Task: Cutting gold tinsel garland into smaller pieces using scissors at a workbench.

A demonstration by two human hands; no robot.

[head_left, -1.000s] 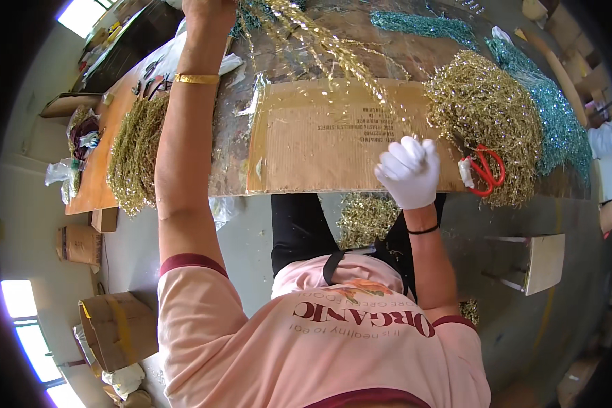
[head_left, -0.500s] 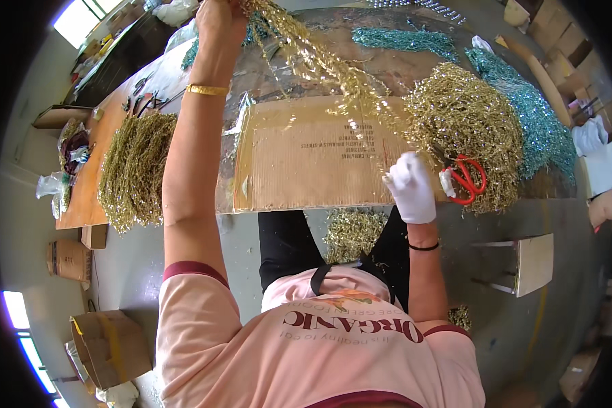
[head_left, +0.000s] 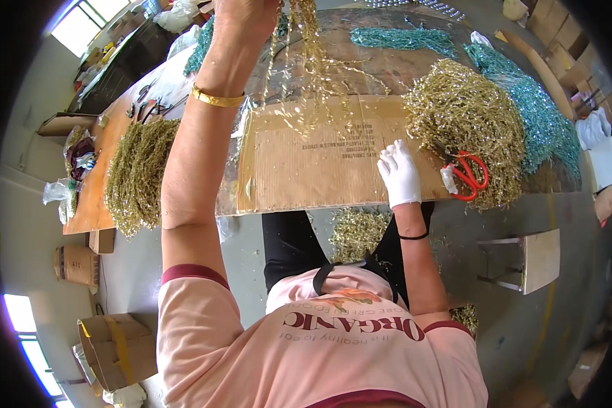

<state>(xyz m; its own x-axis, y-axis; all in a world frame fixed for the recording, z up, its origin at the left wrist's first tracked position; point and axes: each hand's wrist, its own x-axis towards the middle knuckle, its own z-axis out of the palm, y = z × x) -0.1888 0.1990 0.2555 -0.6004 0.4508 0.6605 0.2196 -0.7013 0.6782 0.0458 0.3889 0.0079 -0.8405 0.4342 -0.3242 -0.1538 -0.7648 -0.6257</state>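
A gold tinsel strand [head_left: 311, 47] is held up in the closed left hand [head_left: 248, 10] at the top edge, its long axis running down from the fist toward the cardboard sheet [head_left: 319, 160]. It is seen as thin, glittering and frayed into curling offshoots. The gloved right hand [head_left: 399, 173] is laid flat on the cardboard, fingers seemingly spread, gripping nothing. Red scissors [head_left: 466, 175] are rested against a gold tinsel heap [head_left: 466, 115]. The wooden table [head_left: 102, 170] is set in a workshop with a grey floor.

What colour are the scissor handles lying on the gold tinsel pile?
Red scissor handles, seen in the head view.
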